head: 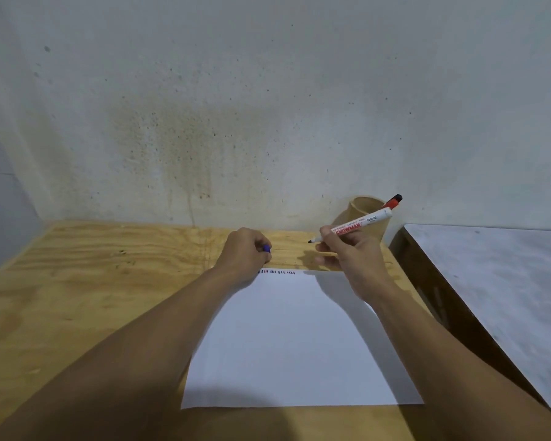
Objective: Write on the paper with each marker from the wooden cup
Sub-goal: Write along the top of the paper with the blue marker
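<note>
A white sheet of paper (293,342) lies on the plywood table (109,275), with a row of short marker strokes (277,272) along its far edge. My right hand (347,253) holds an uncapped white marker (360,225), its dark tip pointing left above the table just beyond the paper. My left hand (247,254) is closed on a small purple cap (267,248) at the paper's far left corner. The wooden cup (363,221) stands behind my right hand, with a red marker (393,201) leaning in it.
A stained white wall rises right behind the table. To the right, across a dark gap, sits a grey-white surface (497,281). The table's right edge runs close to the paper.
</note>
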Available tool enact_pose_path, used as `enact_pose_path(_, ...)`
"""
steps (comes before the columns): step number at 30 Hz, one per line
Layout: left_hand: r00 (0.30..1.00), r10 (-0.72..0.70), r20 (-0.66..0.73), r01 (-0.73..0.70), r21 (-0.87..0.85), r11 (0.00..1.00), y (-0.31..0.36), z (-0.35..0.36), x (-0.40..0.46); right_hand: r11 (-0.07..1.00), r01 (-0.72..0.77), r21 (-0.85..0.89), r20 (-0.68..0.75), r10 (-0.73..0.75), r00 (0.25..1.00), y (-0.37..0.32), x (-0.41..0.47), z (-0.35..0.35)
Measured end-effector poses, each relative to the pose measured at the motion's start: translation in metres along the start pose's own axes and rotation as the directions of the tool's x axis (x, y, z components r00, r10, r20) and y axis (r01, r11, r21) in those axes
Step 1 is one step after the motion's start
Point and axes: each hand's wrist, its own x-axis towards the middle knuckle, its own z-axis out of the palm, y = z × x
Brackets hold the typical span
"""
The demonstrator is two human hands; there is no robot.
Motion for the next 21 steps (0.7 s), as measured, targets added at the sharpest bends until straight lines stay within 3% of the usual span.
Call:
enact_pose_path(4, 0.999, 0.028, -0.032, -0.026, 0.047, 0.999, -0.004, 0.003, -0.008, 0.99, 0.028, -0.138, 0.018, -0.025, 1.0, 0.011, -0.001, 0.001)
enact_pose_path(9, 0.97, 0.227, -0.083, -0.207, 0.201, 0.958, -0.01, -0.003, -0.036, 0.973, 0.037, -0.229, -0.006, -0.039, 0.999, 0.023, -0.009, 0.003)
enact_pose_path(12, 0.948, 0.318, -0.014, -0.302, 0.274, 0.913, -0.02, -0.006, -0.05, 0.977, 0.041, -0.208, -0.007, -0.044, 0.999, 0.028, -0.013, 0.002)
enact_pose_path(17, 0.88, 0.424, 0.214, -0.471, 0.286, 0.834, -0.031, 0.001, -0.061, 0.916, 0.103, -0.387, -0.003, -0.114, 0.994, 0.034, -0.009, 0.001)
enact_pose_path(21, 0.894, 0.378, 0.242, -0.44, 0.302, 0.846, -0.032, 0.001, -0.063, 0.926, 0.099, -0.363, 0.004, -0.104, 0.995, 0.036, -0.01, -0.001)
